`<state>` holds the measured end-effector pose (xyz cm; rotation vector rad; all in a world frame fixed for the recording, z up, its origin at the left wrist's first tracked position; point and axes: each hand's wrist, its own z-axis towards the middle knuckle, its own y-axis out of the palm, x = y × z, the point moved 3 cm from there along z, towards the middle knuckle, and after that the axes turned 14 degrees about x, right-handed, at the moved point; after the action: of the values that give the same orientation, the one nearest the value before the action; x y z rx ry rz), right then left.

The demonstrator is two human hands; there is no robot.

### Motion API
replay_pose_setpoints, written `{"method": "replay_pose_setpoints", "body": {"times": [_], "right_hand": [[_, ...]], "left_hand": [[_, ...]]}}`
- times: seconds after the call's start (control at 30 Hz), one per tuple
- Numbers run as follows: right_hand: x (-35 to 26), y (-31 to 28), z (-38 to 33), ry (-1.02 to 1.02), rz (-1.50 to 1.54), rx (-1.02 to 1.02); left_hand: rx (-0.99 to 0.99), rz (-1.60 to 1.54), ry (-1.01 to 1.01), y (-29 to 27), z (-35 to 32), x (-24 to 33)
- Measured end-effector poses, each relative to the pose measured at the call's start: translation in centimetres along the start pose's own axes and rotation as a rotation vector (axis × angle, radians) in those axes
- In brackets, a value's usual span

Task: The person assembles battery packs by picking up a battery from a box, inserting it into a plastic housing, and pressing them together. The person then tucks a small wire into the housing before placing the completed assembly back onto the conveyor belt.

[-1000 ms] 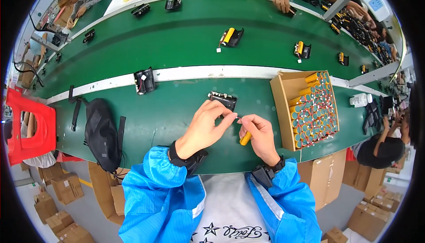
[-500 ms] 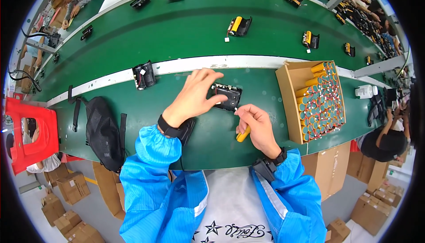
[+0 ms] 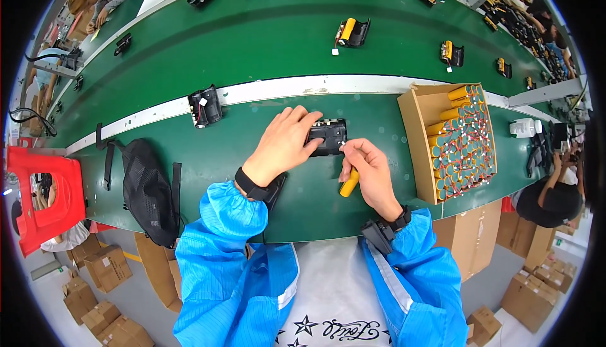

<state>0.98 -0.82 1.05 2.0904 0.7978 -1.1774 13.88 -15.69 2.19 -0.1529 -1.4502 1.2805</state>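
A black plastic casing (image 3: 327,137) with a small circuit strip along its far edge lies on the green bench in front of me. My left hand (image 3: 285,140) grips its left end between thumb and fingers. At the casing's right end, my right hand (image 3: 370,167) pinches a small white connector (image 3: 343,147) with thumb and forefinger. The same hand keeps a yellow cylindrical battery (image 3: 349,183) under its curled fingers, the battery's lower end sticking out. Whether the connector touches the casing is too small to tell.
An open cardboard box (image 3: 417,151) of yellow batteries with red wires stands at right. Another black casing (image 3: 204,107) lies at left, near a black mesh bag (image 3: 149,189). Beyond the white rail (image 3: 315,87), casings, some with batteries, sit on a green belt (image 3: 252,44).
My left hand has moved right and closed onto the casing, where its thumb and fingers were spread wider. My right hand stays at the casing's right end. Casings on the belt have shifted right.
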Motion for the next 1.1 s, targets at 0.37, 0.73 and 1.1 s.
{"method": "replay_pose_setpoints", "body": {"times": [0.37,0.73,1.1], "right_hand": [[-1.0,1.8,1.8,-0.128,-0.091,-0.003],[0.5,1.6,3.5,-0.645,-0.74,0.359],[0.2,2.8,3.9,-0.637,-0.822,0.368]], "left_hand": [[0.062,0.106,0.129,1.0,-0.2,1.2],[0.108,0.106,0.103,1.7,-0.3,1.7],[0.1,0.097,0.11,2.1,-0.6,1.1]]}}
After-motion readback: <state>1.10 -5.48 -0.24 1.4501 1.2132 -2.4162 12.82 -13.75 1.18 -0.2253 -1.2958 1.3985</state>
